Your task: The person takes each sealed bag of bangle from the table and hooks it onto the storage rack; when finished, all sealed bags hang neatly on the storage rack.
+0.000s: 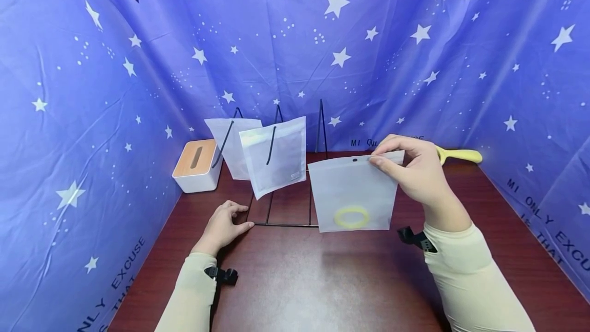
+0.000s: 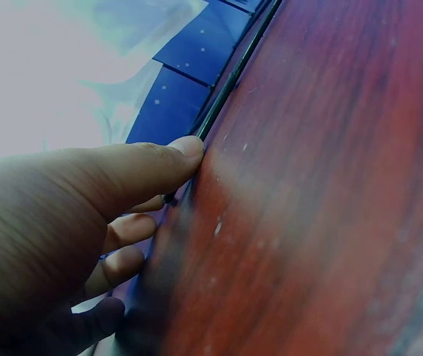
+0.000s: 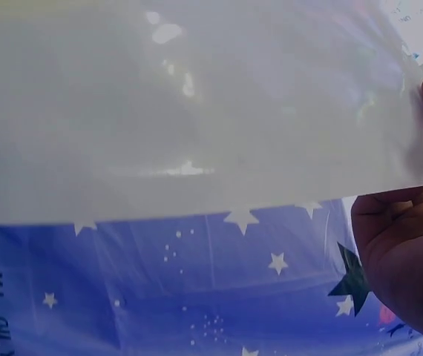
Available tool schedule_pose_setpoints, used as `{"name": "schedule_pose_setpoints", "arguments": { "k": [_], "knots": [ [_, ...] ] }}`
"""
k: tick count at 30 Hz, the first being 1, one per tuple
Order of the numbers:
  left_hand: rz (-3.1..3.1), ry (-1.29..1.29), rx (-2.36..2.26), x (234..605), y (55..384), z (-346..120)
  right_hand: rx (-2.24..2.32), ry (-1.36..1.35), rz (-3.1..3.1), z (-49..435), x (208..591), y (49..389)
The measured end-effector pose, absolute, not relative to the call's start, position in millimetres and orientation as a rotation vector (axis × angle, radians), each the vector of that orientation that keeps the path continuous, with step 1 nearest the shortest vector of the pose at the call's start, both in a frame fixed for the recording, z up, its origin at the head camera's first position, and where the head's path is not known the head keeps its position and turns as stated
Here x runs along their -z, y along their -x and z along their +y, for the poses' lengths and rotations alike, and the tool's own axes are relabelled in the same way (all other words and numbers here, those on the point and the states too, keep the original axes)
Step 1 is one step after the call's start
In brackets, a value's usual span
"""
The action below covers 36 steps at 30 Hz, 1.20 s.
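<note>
My right hand (image 1: 417,168) pinches the top right corner of a frosted white plastic bag (image 1: 355,181) between thumb and fingers. The bag hangs upright in the air, with a small hole in its top edge and a yellow ring (image 1: 338,218) showing near its bottom. In the right wrist view the bag's sheet (image 3: 197,126) fills the upper part. At the left, my left hand (image 1: 224,227) holds the front left corner of a black wire display rack (image 1: 286,225), thumb on the rod (image 2: 226,93). Two similar bags, a front one (image 1: 281,152) and a rear one (image 1: 226,142), hang on the rack's hooks.
A white tissue box (image 1: 198,182) with a wooden lid stands left of the rack. Behind my right hand lies a yellow-handled object (image 1: 463,155), partly hidden. The rack's right hook (image 1: 321,127) bears no bag. Blue star-printed cloth (image 1: 286,40) surrounds the dark wooden table (image 1: 295,281).
</note>
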<state>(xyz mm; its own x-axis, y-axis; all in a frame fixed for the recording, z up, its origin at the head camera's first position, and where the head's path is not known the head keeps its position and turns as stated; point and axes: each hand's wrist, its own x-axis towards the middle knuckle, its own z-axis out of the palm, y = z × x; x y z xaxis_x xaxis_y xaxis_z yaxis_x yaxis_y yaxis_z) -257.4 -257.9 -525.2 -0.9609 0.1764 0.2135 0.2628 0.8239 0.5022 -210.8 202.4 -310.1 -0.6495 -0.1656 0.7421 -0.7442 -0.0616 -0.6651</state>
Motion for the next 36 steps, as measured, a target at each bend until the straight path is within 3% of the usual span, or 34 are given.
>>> {"name": "schedule_pose_setpoints", "arguments": {
  "k": [18, 36],
  "knots": [
    [-2.809, 0.352, 0.901, 525.5, 258.0, -253.4, -1.751, -0.906, -1.718, 179.3, 327.9, 222.3],
    [-2.465, 0.674, 1.203, 496.7, 246.1, -214.6, -1.725, -0.848, -1.679, 165.5, 318.8, 212.0]
  ]
}}
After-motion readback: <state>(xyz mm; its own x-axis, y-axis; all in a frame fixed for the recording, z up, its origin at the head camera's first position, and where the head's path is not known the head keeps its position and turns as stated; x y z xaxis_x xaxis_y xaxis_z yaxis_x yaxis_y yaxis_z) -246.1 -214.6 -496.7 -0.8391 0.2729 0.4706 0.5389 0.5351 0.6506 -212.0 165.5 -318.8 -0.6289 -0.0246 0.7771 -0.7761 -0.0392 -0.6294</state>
